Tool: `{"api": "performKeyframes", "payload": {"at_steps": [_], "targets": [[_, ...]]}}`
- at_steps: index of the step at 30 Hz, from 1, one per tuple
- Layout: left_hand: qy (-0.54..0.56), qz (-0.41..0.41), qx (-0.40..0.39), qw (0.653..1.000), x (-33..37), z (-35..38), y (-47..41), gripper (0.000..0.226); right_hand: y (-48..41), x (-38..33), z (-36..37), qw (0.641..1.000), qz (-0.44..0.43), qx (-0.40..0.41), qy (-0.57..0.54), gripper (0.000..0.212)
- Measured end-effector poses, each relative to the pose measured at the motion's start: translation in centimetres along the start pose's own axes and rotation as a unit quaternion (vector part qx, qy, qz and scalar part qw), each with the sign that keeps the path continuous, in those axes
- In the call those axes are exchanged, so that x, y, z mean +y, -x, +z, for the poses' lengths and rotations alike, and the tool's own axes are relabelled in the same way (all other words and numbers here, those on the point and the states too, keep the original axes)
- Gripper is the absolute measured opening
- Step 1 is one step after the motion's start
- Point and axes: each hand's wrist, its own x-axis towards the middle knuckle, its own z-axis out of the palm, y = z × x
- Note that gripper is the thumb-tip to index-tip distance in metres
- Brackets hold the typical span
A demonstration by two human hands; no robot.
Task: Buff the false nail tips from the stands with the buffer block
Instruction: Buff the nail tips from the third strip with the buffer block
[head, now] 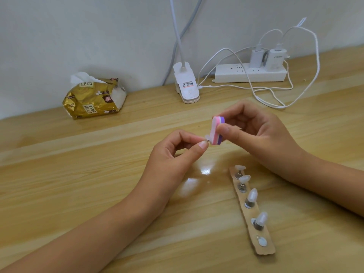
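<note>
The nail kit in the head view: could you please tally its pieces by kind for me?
Nail tips standing on the strip: 4
Nail tip pinched in the left hand: 1
Buffer block held in the right hand: 1
Strip: 1
Total: 7
</note>
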Motion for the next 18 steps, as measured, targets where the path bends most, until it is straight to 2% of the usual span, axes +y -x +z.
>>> {"api": "performKeyframes", "payload": {"at_steps": [6,10,18], "targets": [[-0.002,-0.020,0.014,1.000,0.03,0.38,0.14,0.007,0.07,0.39,0.04,0.999,-0.005,-0.017,0.037,0.021],[-0.026,-0.004,0.020,0.999,0.04,0.44,0.20,0.005,0.06,0.65,-0.01,0.998,-0.012,-0.021,0.051,0.019],[-0.027,-0.010,0.008,1.000,-0.02,0.53,0.06,0.007,-0.01,0.79,-0.08,0.996,0.025,-0.051,0.073,0.024]]}}
